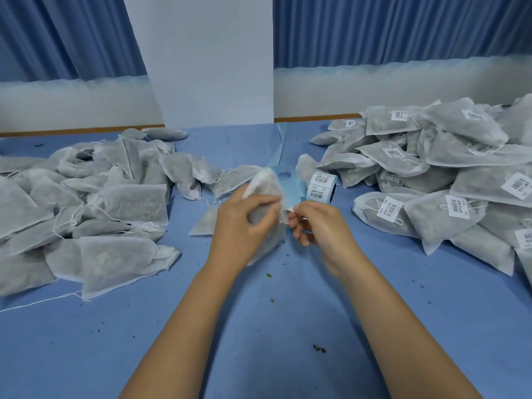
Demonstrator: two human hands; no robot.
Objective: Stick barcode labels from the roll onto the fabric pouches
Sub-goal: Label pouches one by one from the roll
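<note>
1. The table (pixel 259 326), covered in blue cloth, filled the lower two thirds of the frame. Behind it, blue curtains (pixel 403 27) hung at upper left and upper right on either side of a white panel (pixel 210 59).
2. A pile of labelled pouches (pixel 449 174) lay heaped at the right edge, many with a white barcode sticker facing up.
3. A pile of unlabelled pouches (pixel 95 203) spread across the left side, with drawstrings trailing onto the cloth.
4. Both bare forearms reached up from the bottom edge and met near the centre of the frame.
5. The left hand (pixel 241 223) held the pouch (pixel 263 182) just left of centre, raised off the table, with its fingers curled round the fabric and its thumb on the near face.
6. The right hand (pixel 319 223), blurred, sat just right of centre. Its thumb and forefinger pinched narrowly at the lower end of the backing strip (pixel 290 182), where a small white edge showed. The blur hid whether that edge was a label.
7. The pale blue strip curved up behind the held pouch, touching it, and ran back to the label roll.
8. The label roll (pixel 321 187) stood on the cloth just above the right hand, beside the labelled pile, with printed barcodes facing out.
9. Another pouch (pixel 201 226) lay flat on the table just left of the left hand.
10. Dark green crumbs (pixel 319 348) dotted the cloth between the forearms.
</note>
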